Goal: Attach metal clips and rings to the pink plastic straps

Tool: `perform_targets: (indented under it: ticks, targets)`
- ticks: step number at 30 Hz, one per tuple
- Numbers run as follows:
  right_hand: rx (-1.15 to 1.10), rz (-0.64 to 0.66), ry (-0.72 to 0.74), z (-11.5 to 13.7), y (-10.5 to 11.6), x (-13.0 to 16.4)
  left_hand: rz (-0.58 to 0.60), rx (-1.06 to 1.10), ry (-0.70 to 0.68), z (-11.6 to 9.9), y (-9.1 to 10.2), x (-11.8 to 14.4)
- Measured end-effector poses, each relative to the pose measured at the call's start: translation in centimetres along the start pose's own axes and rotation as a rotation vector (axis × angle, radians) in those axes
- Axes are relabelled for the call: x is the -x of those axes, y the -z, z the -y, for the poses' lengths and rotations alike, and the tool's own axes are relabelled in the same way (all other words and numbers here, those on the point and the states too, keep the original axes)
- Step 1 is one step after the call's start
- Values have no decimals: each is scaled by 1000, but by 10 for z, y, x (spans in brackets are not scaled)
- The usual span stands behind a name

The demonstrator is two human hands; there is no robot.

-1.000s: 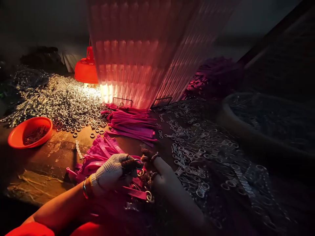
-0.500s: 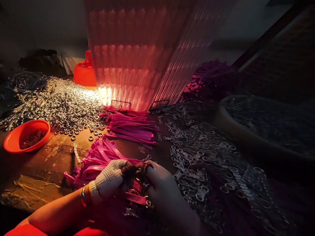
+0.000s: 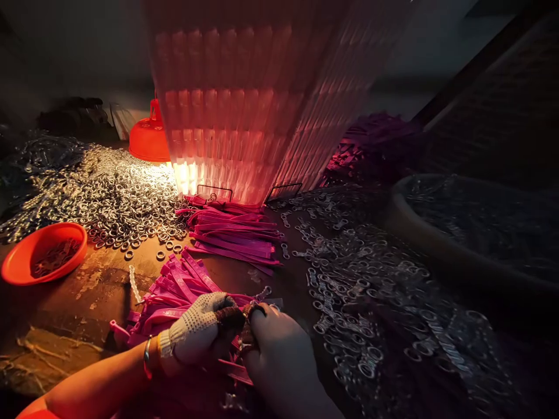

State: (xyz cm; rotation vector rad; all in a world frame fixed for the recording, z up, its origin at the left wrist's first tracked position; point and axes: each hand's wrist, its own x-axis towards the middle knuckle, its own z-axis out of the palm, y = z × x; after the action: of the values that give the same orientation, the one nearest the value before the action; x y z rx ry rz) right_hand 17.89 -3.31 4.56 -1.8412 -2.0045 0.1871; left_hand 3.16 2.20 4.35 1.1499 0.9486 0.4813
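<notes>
Gloved left hand (image 3: pixel 198 334) and bare right hand (image 3: pixel 279 355) are pinching together on one pink strap (image 3: pixel 238 352), near surface edge. Strap is looking light, limp; best taken at its ringed end.

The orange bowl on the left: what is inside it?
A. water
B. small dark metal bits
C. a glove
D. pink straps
B: the orange bowl holds a little heap of dark metal bits; the pink straps lie on the table nearer the middle, and the glove is on the left hand.
</notes>
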Motion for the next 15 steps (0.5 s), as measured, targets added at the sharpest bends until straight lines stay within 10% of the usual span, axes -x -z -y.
perform_targets:
  ticks: [6,10,15]
  targets:
    - [-425,220,-207,-2,-11,-8,51,-7,66,-1,15,-14]
    - [-487,96,-245,-16,-12,-15,-246,-726,-224,-21,74,-60]
    - [-492,-1,-225,-27,-12,-18,-472,-942,-249,-37,153,-129]
